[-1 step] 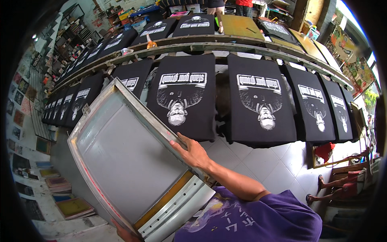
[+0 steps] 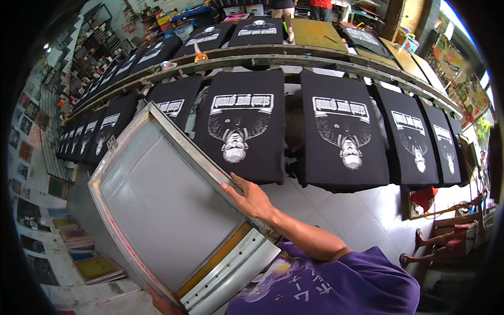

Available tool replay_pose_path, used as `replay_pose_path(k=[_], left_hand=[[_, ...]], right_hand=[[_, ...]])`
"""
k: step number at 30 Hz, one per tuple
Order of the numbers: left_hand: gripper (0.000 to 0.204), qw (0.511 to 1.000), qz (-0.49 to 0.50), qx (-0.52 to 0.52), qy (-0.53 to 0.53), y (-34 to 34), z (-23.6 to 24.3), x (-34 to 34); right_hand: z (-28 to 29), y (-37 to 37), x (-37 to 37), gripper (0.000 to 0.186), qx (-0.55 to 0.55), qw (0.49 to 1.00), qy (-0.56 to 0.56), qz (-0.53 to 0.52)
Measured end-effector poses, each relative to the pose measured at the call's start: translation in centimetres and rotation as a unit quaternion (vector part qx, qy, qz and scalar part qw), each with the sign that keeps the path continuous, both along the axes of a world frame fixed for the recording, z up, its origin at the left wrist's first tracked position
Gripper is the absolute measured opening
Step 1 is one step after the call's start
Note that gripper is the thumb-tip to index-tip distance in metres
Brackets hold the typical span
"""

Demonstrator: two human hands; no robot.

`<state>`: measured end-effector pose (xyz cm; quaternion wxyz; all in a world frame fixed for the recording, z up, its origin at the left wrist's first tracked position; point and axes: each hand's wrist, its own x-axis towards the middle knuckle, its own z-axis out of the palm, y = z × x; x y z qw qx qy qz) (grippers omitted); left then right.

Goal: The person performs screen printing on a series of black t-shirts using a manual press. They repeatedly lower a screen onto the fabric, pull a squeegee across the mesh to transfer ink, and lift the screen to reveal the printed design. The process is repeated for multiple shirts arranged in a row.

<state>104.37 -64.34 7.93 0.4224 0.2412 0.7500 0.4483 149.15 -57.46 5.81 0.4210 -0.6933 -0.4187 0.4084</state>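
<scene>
I hold a screen printing frame (image 2: pixel 157 194) tilted in front of me, its grey mesh stretched inside a worn pale frame. My right hand (image 2: pixel 251 199) grips the frame's right edge, with the thumb on the near face. At the bottom left corner my left hand (image 2: pixel 164 303) is wrapped round the edge; most of its fingers are hidden. A pale bar (image 2: pixel 231 270) with a row of dark dots lies along the frame's lower end, beside an amber strip. Just beyond the frame, a black T-shirt (image 2: pixel 242 118) with a white portrait print lies flat on a board.
More printed black T-shirts (image 2: pixel 344 131) lie in a row to both sides. Behind them runs a long rail (image 2: pixel 294 59), then a second row of boards, some amber (image 2: pixel 317 35). Several frames (image 2: pixel 97 269) stack at lower left. People stand at the back; legs (image 2: pixel 438 247) show at right.
The T-shirts and rail have shifted slightly to the right in view. The screen frame and both hands keep their place in the picture.
</scene>
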Motion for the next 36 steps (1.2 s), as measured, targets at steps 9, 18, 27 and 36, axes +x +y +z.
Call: replay_pose_path(k=[9, 18, 27, 36], left_hand=[[0.084, 0.990, 0.086, 0.051, 0.098, -3.4, 0.8, -2.8], [0.077, 0.962, 0.256, 0.054, 0.083, -7.4, 3.8, -0.9], [0.063, 0.958, 0.259, 0.103, 0.063, -6.5, 2.5, 0.1], [0.054, 0.972, 0.179, 0.103, 0.116, -5.1, -0.6, -1.5]], right_hand=[[-0.4, 6.8, -7.2, 0.095, -0.022, 0.993, 0.009, 0.115], [-0.1, 10.9, -11.8, 0.088, 0.005, 0.975, 0.038, 0.220], [0.7, 13.2, -10.1, 0.074, -0.005, 0.980, 0.044, 0.192], [-0.9, 10.9, -6.9, 0.077, 0.018, 0.989, 0.056, 0.139]])
